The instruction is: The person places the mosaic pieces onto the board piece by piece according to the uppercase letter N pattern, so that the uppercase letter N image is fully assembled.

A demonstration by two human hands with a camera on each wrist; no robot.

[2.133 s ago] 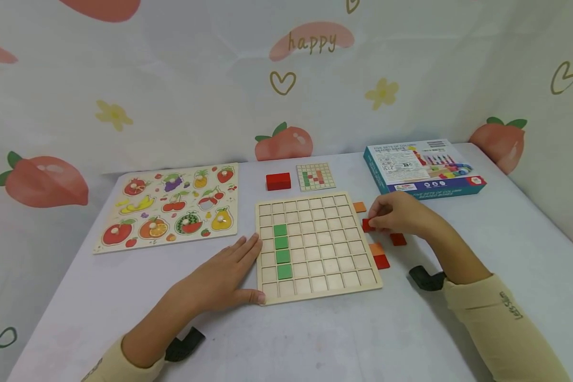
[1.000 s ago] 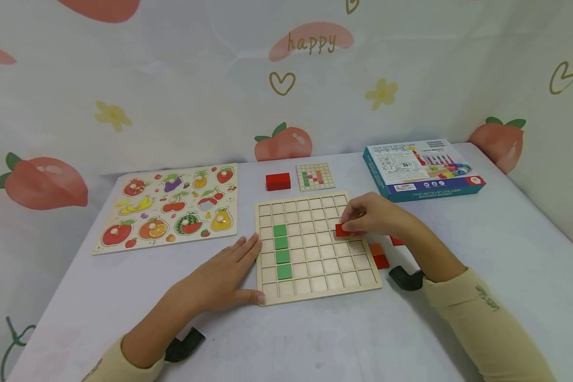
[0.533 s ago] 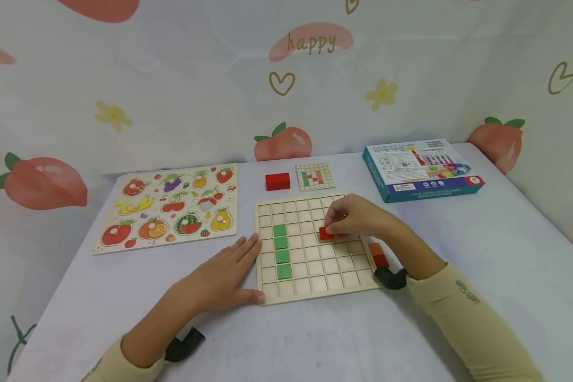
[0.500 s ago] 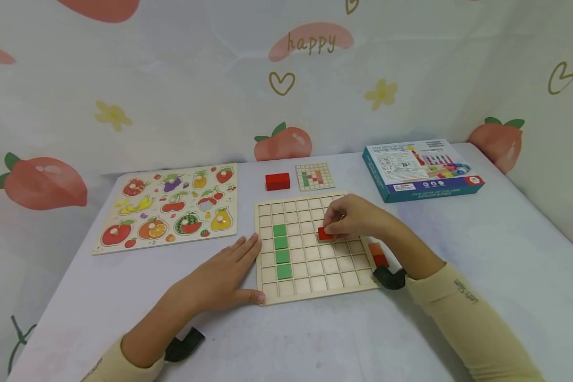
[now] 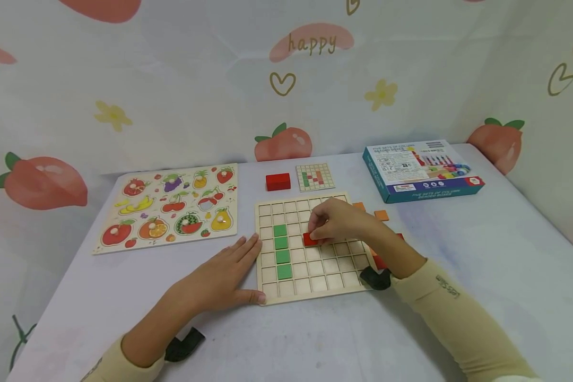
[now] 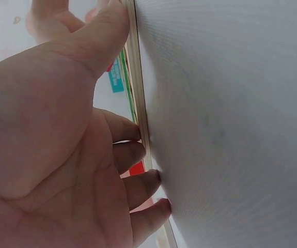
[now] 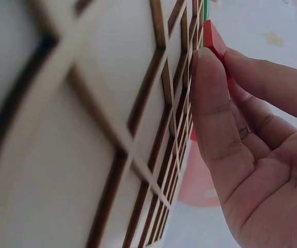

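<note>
A wooden grid board (image 5: 320,298) lies on the table, with a column of several green square tiles (image 5: 283,256) set in its second column from the left. My right hand (image 5: 341,222) pinches a red square tile (image 5: 307,240) between thumb and finger, close over the board's middle cells. The right wrist view shows the red tile (image 7: 214,39) tilted at the fingertips beside the grid. My left hand (image 5: 217,276) lies flat with straight fingers against the board's left edge; in the left wrist view its fingertips meet the board's wooden side (image 6: 143,119).
Orange tiles (image 5: 381,215) and red tiles (image 5: 380,262) lie right of the board, partly hidden by the right arm. Behind it are a red block (image 5: 278,181) and a small pattern card (image 5: 315,176). A fruit puzzle (image 5: 172,207) lies left, a boxed set (image 5: 422,168) back right.
My right hand has picked up a red tile from beside the board's right edge and carried it leftward over the grid. The left hand has stayed in place.
</note>
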